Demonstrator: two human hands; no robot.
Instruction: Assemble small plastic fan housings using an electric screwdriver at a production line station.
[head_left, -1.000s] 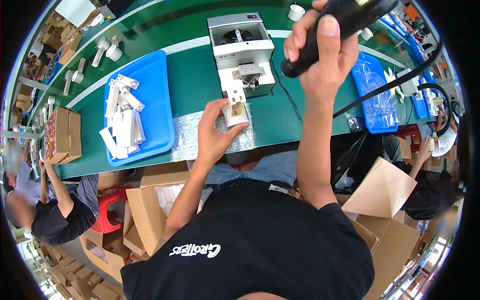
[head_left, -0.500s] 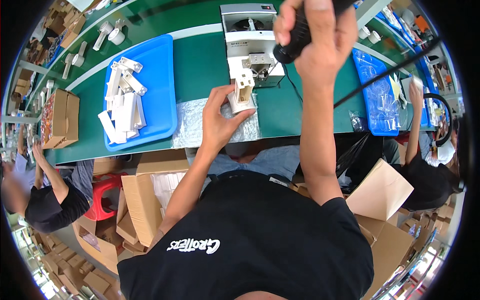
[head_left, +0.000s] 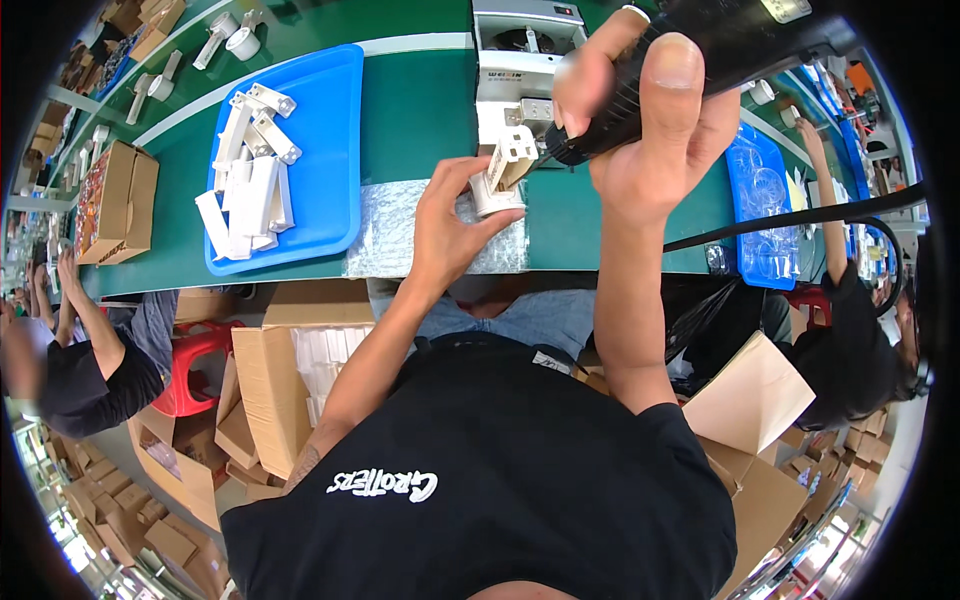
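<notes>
Head view: by the table's (head_left: 570,235) near edge, left hand (head_left: 447,222) grasps white fitting (head_left: 500,201); right hand (head_left: 652,150) clasps black tool (head_left: 738,48), perhaps touching it.

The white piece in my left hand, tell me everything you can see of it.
The white piece looks like smooth, hard plastic. It has a rounded base and a boxy, hollow arm rising from it, open along one side, with small square cut-outs at the far end. Your left hand grips the base between thumb and fingers, over the shiny, crinkled sheet. The black tool is close by its open side; whether they touch is unclear.
</notes>
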